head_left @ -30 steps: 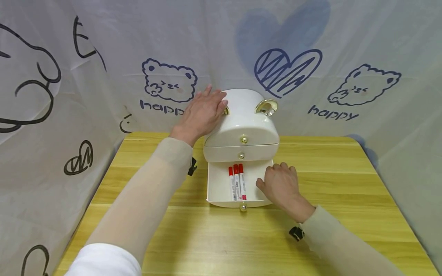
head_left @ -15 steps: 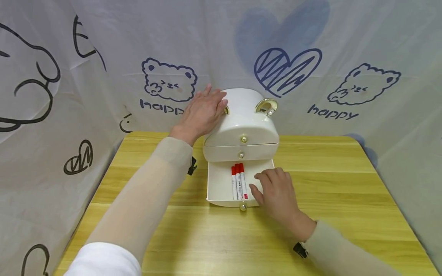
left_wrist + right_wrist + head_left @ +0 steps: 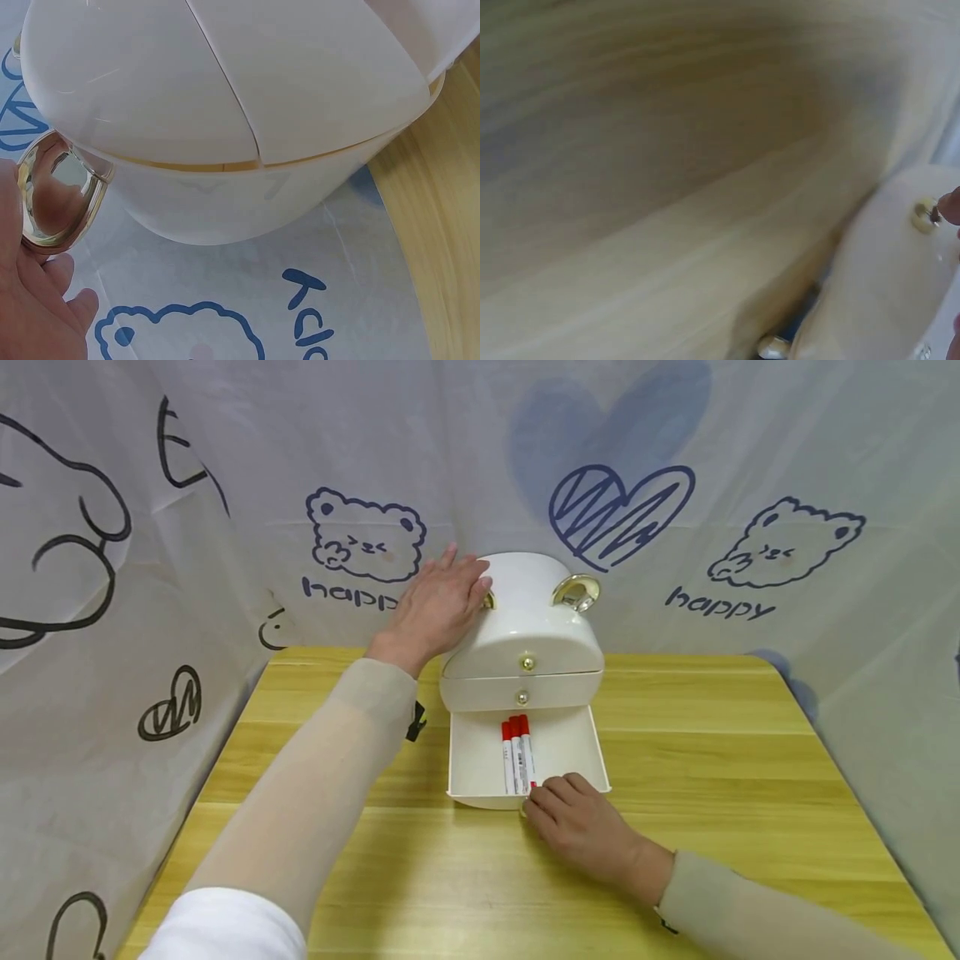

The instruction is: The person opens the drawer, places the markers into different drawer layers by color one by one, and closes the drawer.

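Observation:
A white rounded storage box with gold ears (image 3: 525, 577) stands on the table, its bottom drawer (image 3: 468, 760) pulled out. Three red-capped markers (image 3: 517, 760) lie side by side in this drawer. My left hand (image 3: 438, 606) lies over the box's left side, its extended fingers resting at the gold ear (image 3: 64, 191). Low at the drawer's front, my right hand (image 3: 588, 835) has curled fingers at the drawer knob (image 3: 924, 215), with a fingertip against it in the right wrist view. The hand hides most of the knob in the head view.
The wooden table (image 3: 712, 760) extends around the box. A cloth backdrop (image 3: 480, 460) with bear and heart drawings hangs close behind it and along both sides. Two upper drawers (image 3: 480, 693) of the box are closed.
My right hand has moved from the drawer's right side over beside the markers, then down to the front knob. The markers shifted slightly to the right. My left hand has stayed in place.

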`<state>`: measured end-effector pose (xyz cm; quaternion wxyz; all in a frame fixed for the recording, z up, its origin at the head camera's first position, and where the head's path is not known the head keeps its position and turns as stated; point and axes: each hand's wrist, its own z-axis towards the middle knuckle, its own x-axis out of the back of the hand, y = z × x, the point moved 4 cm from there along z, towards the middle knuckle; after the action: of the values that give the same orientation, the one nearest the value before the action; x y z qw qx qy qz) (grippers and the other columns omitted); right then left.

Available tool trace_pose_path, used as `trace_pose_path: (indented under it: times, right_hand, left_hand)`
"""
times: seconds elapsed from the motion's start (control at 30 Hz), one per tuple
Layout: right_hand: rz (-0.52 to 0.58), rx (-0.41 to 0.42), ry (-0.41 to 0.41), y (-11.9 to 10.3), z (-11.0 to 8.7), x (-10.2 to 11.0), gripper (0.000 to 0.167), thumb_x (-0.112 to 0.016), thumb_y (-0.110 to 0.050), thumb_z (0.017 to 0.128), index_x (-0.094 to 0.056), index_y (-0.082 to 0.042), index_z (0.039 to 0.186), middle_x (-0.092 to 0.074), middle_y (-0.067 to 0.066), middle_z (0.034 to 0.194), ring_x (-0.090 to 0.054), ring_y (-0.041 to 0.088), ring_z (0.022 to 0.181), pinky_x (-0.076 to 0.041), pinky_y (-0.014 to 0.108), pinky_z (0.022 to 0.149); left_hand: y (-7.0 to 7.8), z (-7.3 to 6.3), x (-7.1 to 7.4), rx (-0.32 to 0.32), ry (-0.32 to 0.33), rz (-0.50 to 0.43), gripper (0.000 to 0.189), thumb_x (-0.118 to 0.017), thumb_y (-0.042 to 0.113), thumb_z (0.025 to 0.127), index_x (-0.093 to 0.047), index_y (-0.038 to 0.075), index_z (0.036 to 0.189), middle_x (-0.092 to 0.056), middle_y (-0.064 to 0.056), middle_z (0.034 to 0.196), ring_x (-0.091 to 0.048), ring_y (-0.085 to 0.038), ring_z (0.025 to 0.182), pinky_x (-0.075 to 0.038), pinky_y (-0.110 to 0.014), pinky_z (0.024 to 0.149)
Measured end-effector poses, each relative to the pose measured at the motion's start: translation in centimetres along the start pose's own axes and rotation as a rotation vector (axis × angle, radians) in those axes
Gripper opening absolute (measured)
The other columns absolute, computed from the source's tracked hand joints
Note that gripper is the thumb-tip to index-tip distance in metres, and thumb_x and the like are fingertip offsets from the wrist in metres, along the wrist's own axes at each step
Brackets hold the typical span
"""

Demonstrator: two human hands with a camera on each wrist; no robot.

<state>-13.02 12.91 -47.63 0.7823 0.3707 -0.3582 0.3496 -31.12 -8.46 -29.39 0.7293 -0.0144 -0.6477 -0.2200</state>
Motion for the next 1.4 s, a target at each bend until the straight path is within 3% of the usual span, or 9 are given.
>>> trace_pose_path:
  times: [0.1,0.3,0.43,0.63,0.9,1.03,1.2,1.4]
  right_hand:
    - [-0.038,0.057,-0.053,-0.4,-0.3,-0.6,0.049,-0.02,-0.003,0.114,-0.069,-0.007,0.112,-0.068,0.005,0.105,-0.059,0.024,0.097,-0.052,0.034,0.083]
    - [-0.099,0.101,-0.079,-0.7,-0.4,-1.1,0.051,-0.021,-0.003,0.114,-0.072,-0.006,0.114,-0.07,0.005,0.107,-0.056,0.023,0.096,-0.05,0.032,0.081]
    - [-0.11,0.099,-0.082,-0.8,-0.4,-1.2,0.051,-0.021,-0.003,0.114,-0.072,-0.006,0.116,-0.07,0.005,0.108,-0.056,0.023,0.096,-0.049,0.032,0.081]
    - [-0.13,0.114,-0.021,-0.5,-0.3,-1.4,0.047,-0.027,-0.004,0.113,-0.073,-0.006,0.114,-0.071,0.005,0.106,-0.058,0.023,0.095,-0.05,0.032,0.079]
    - [-0.139,0.097,0.052,0.3,0.4,-1.2,0.045,-0.032,-0.007,0.112,-0.076,-0.006,0.115,-0.074,0.005,0.107,-0.06,0.023,0.097,-0.05,0.035,0.081]
    - [-0.146,0.093,0.065,0.7,0.7,-1.5,0.043,-0.032,-0.006,0.111,-0.075,-0.005,0.112,-0.072,0.004,0.103,-0.06,0.023,0.093,-0.05,0.034,0.079]
    - [-0.109,0.024,0.031,2.0,0.7,-2.0,0.04,-0.032,-0.008,0.109,-0.072,-0.007,0.109,-0.068,0.004,0.101,-0.059,0.024,0.094,-0.049,0.036,0.08]
    - [-0.095,-0.024,-0.007,3.5,0.6,-2.9,0.034,-0.036,-0.011,0.106,-0.069,-0.007,0.112,-0.066,0.006,0.107,-0.057,0.025,0.098,-0.047,0.038,0.082]
  left_hand:
    - [-0.1,0.0,0.0,-0.001,0.002,0.002,0.059,-0.023,0.047,0.116,-0.037,0.018,0.165,-0.029,-0.005,0.174,-0.007,-0.025,0.166,-0.006,-0.046,0.137]
    - [0.0,-0.1,0.0,-0.004,0.005,-0.006,0.059,-0.023,0.047,0.116,-0.038,0.018,0.165,-0.03,-0.005,0.174,-0.008,-0.026,0.166,-0.007,-0.046,0.137]
    - [0.0,-0.1,0.0,-0.004,0.006,-0.008,0.059,-0.023,0.047,0.116,-0.038,0.018,0.165,-0.03,-0.005,0.174,-0.008,-0.026,0.166,-0.007,-0.046,0.137]
    - [-0.1,-0.1,0.0,-0.001,0.006,-0.006,0.058,-0.023,0.047,0.116,-0.039,0.018,0.165,-0.029,-0.005,0.174,-0.008,-0.025,0.166,-0.006,-0.045,0.137]
    - [0.0,0.0,0.1,0.0,-0.002,-0.001,0.057,-0.024,0.046,0.116,-0.041,0.018,0.163,-0.029,-0.005,0.174,-0.008,-0.025,0.166,-0.006,-0.044,0.137]
    - [0.1,0.1,0.1,-0.006,-0.006,-0.01,0.055,-0.023,0.045,0.117,-0.05,0.019,0.156,-0.028,-0.006,0.174,-0.008,-0.026,0.165,-0.007,-0.046,0.137]
    - [0.1,0.3,0.0,-0.006,-0.016,-0.02,0.049,-0.023,0.042,0.117,-0.058,0.018,0.142,-0.027,-0.006,0.175,-0.008,-0.027,0.165,-0.006,-0.046,0.137]
    - [0.1,0.2,0.0,-0.009,-0.019,-0.023,0.049,-0.023,0.042,0.117,-0.059,0.018,0.139,-0.027,-0.006,0.175,-0.008,-0.027,0.165,-0.005,-0.046,0.137]
